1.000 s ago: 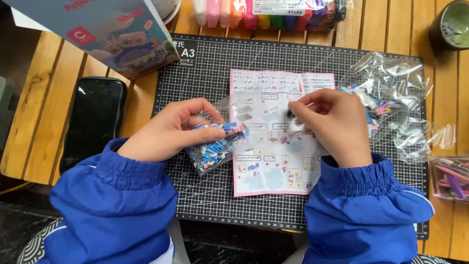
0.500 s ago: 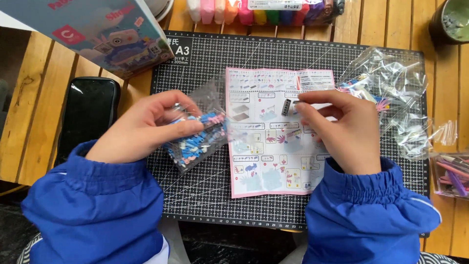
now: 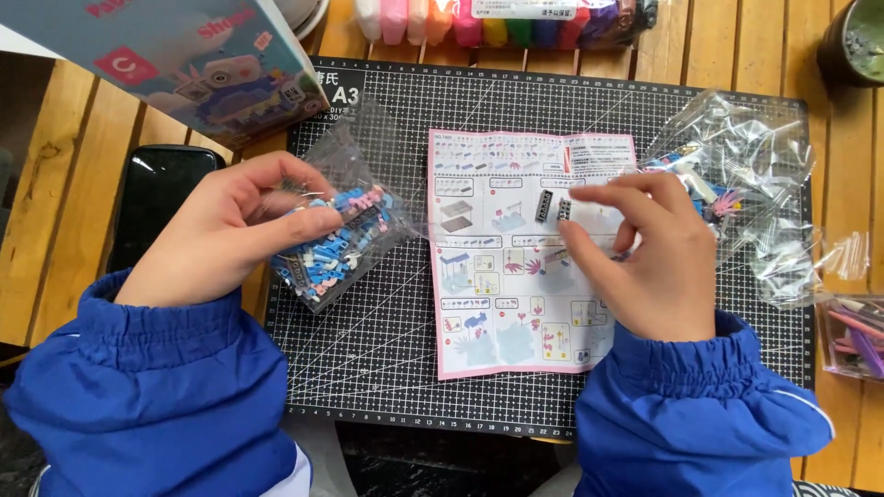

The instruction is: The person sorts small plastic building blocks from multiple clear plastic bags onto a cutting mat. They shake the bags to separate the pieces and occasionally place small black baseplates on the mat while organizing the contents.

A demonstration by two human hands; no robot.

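A slatted wooden desk (image 3: 55,212) carries everything, and on it lies a dark gridded cutting mat (image 3: 387,368) under both hands. A blue picture box (image 3: 184,64) leans in above and outward of the left grip, and a black phone (image 3: 157,198) lies on the desk just outside that hand's wrist. Between the two grips a pink-edged instruction sheet (image 3: 516,313) lies flat on the mat. Beyond the right grip, to its outer side, sits a heap of crumpled clear bags (image 3: 746,175) with a few coloured pieces inside.

The left hand (image 3: 226,235) has its grip closed on a clear bag of blue and pink bricks (image 3: 336,244), thumb on top and fingers curled at the bag's upper edge; the bag rests on the mat just inward of the hand. The right hand (image 3: 645,262) pinches a small dark grey brick (image 3: 566,209) at its fingertips, over the sheet's upper part. A second small dark grey brick (image 3: 543,204) stands right beside it, on the side towards the left grip; whether the fingers touch it cannot be told.
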